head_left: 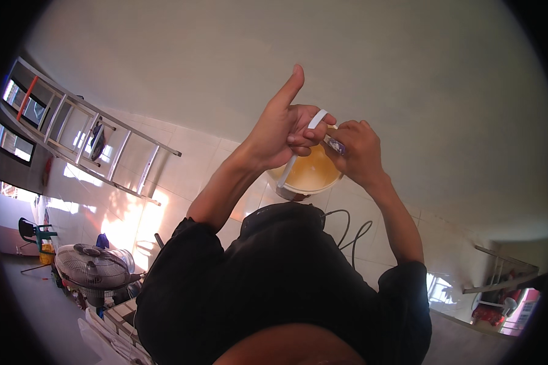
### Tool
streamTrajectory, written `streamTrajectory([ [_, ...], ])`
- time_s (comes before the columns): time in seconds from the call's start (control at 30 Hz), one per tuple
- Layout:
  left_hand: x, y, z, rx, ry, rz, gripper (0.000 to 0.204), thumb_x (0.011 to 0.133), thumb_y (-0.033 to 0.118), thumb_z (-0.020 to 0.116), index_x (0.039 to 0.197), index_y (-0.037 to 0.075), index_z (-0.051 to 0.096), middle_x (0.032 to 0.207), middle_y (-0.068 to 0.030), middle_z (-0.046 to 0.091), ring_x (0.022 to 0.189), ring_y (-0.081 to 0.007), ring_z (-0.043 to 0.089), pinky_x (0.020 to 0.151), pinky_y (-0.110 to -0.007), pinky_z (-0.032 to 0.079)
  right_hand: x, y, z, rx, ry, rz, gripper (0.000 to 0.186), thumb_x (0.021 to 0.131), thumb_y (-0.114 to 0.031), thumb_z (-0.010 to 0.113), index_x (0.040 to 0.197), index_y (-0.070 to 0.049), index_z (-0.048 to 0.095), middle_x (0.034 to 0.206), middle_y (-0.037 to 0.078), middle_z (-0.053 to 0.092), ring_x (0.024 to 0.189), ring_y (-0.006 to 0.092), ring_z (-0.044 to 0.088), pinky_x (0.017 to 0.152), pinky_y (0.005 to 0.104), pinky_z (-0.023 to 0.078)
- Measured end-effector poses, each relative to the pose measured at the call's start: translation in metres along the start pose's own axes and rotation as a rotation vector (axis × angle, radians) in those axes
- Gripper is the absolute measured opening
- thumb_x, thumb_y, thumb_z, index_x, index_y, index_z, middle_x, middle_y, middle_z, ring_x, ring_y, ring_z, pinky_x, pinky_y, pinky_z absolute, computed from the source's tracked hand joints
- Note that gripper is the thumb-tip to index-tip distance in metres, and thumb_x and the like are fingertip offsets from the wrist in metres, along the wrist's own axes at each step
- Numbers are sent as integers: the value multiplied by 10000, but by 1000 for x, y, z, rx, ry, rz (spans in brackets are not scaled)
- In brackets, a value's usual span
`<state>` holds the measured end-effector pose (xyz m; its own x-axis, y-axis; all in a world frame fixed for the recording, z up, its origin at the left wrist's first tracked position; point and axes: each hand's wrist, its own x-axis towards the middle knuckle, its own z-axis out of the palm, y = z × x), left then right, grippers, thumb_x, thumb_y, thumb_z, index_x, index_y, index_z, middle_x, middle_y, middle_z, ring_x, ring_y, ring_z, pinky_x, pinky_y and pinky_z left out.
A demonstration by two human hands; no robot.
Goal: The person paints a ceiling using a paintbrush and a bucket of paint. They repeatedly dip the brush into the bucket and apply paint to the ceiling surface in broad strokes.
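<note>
My left hand point(286, 131) is raised over the bucket with its thumb pointing up and its other fingers curled. A narrow white strip point(316, 118) bends over those fingers, and a white length point(287, 170) runs down below the hand across the bucket; I cannot tell whether the two are one piece. My right hand point(359, 149), just beside it, is closed around a small object with a purple and white pattern point(334, 145), mostly hidden by the fingers. Beneath both hands stands a round bucket point(313, 176), yellowish inside with a pale rim.
A large plain pale wall point(371, 55) rises ahead. An aluminium ladder point(119, 155) is at the left, with a standing fan point(94, 267) and a green chair point(36, 232) farther back. A dark cable point(347, 234) loops over the tiled floor. Another ladder-like frame point(499, 286) stands at right.
</note>
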<state>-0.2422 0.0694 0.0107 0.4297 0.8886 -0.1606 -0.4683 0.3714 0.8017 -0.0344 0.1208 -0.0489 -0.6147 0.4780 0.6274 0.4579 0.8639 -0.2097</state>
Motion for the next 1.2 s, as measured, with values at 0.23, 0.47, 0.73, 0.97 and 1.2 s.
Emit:
streamTrajectory([
  [0.23,3,1,-4,-8,-19,36,1044,842,939,282,1022,-46,579,654,47,422,482,-25,212,458,-186,187,-12,-17,-22,-2,166,-18,229,688,-111,829,891,-74,728,758,31,699,746,204,650,634,345,445],
  [0.47,4,1,-5,22,-13,63,1044,839,944,259,992,-37,580,653,49,422,481,-21,208,454,-182,183,-14,-27,-21,786,-65,599,184,798,-138,827,864,14,748,772,83,744,699,99,680,621,280,514],
  [0.73,4,-2,-6,36,28,79,1071,884,908,185,1060,-54,623,643,50,382,458,-17,213,439,-177,180,-18,-12,-4,625,-8,495,180,777,-148,836,878,-17,766,802,71,738,727,150,677,659,318,514],
  [0.97,4,-6,-13,-41,-64,54,1070,862,927,193,1072,-36,607,642,50,388,455,-12,205,434,-172,194,-21,3,-6,28,155,9,275,697,-121,851,950,-103,743,779,49,675,785,239,645,660,371,437],
  [1.2,6,2,-5,-34,-18,40,1050,870,921,185,1063,-12,626,634,52,378,458,-26,214,443,-185,188,-20,-18,-23,530,20,424,206,771,-148,852,914,-31,759,798,65,712,717,145,652,668,299,489],
])
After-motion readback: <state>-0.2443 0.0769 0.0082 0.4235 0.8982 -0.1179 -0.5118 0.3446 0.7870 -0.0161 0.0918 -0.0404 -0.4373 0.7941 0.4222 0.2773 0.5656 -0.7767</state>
